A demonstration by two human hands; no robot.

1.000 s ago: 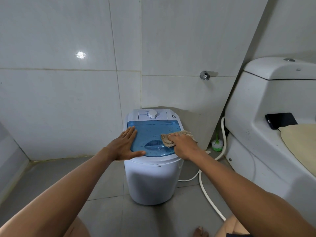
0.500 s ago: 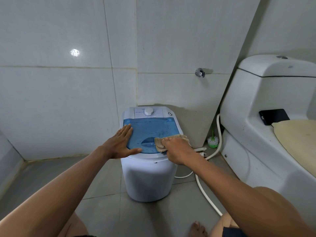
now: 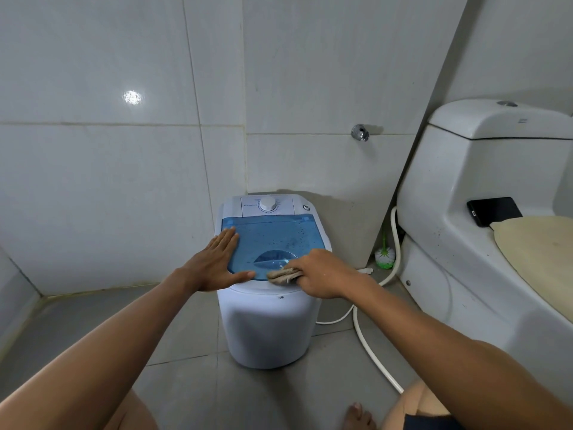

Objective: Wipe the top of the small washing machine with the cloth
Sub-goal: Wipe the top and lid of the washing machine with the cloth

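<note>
A small white washing machine (image 3: 266,324) stands on the floor in the wall corner. Its top has a translucent blue lid (image 3: 276,237) with water drops and a white dial at the back. My left hand (image 3: 214,262) lies flat, fingers spread, on the lid's left edge. My right hand (image 3: 322,273) grips a bunched beige cloth (image 3: 283,276) and presses it on the lid's front edge, right of centre. Most of the cloth is hidden under the hand.
A white toilet (image 3: 459,243) fills the right side, with a black phone (image 3: 493,211) and a beige seat cover on it. A white hose (image 3: 369,346) runs along the floor beside the machine. A green-and-white brush (image 3: 384,252) stands behind. Tiled walls close in behind.
My right hand has drawn the cloth from the lid's right middle toward the front edge and a little leftward. The left hand stays flat on the lid's left side.
</note>
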